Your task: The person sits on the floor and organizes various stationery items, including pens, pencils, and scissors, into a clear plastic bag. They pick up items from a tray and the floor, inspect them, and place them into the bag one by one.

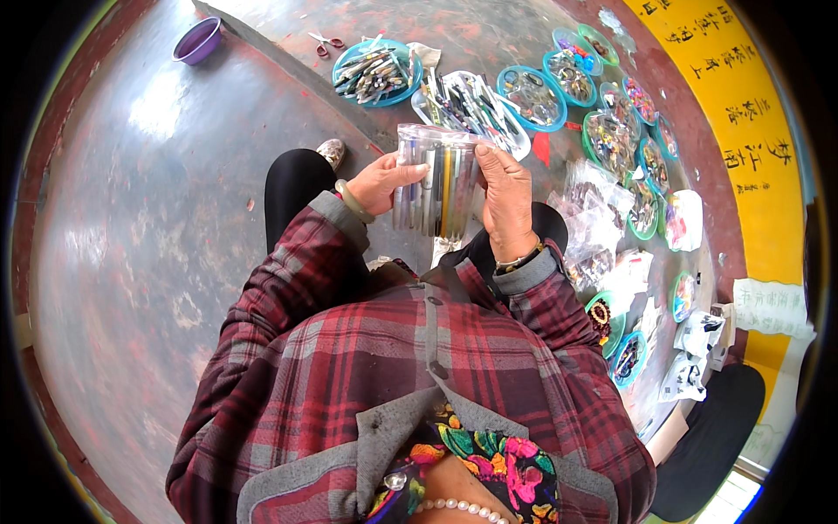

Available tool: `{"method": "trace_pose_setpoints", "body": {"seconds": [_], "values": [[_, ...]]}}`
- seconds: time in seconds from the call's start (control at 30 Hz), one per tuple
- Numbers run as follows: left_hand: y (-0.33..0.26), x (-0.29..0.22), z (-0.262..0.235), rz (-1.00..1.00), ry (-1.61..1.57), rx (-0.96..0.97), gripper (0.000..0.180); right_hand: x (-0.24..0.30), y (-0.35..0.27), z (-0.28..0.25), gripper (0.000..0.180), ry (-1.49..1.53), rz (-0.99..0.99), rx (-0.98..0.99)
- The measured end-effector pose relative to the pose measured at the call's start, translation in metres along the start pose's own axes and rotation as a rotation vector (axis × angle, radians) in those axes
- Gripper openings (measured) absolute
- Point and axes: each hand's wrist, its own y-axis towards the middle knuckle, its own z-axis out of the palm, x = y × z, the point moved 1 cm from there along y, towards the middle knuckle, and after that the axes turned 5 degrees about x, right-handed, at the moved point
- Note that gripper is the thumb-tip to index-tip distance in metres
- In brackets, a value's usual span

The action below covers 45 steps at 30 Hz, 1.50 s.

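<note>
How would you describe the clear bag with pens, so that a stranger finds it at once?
Start from the person in the red plaid jacket and follow both sleeves forward. The left hand and right hand hold between them a clear plastic bag of pens, upright. Unlike the round teal trays and other packets on the floor, it is lifted and its pens stand side by side.

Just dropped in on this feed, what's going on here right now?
A person in a plaid jacket holds a clear plastic bag of pens upright with both hands: the left hand grips its left edge, the right hand its right side and top. Ahead on the floor lie a round teal tray of pens, more small trays of bits, and scissors.
</note>
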Motion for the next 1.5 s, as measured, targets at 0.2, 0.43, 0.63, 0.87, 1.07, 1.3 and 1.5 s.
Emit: {"method": "trace_pose_setpoints", "body": {"seconds": [0.2,0.43,0.63,0.87,1.07,1.3,1.5], "values": [[0.0,0.001,0.0,-0.033,0.038,-0.013,0.039,-0.001,-0.002,-0.002,0.023,-0.032,-0.028,-0.022],[0.002,-0.009,0.005,0.025,0.096,-0.002,0.05,-0.004,-0.011,0.014,0.024,0.006,-0.055,-0.039],[-0.005,-0.018,0.009,0.041,0.226,-0.038,0.051,0.009,-0.022,0.023,0.026,-0.142,-0.144,0.023],[-0.005,-0.033,0.032,0.135,0.337,0.062,0.056,0.01,-0.026,0.029,0.026,-0.069,-0.153,0.085],[-0.005,-0.028,0.018,0.108,0.452,-0.023,0.048,0.0,-0.019,0.028,0.028,0.201,-0.123,0.087],[-0.001,-0.038,0.029,0.121,0.573,-0.079,0.048,0.005,-0.015,0.027,0.03,0.146,-0.152,0.161],[0.001,-0.056,0.033,0.14,0.596,-0.091,0.041,0.023,0.016,0.012,0.032,-0.148,-0.196,0.196]]}}
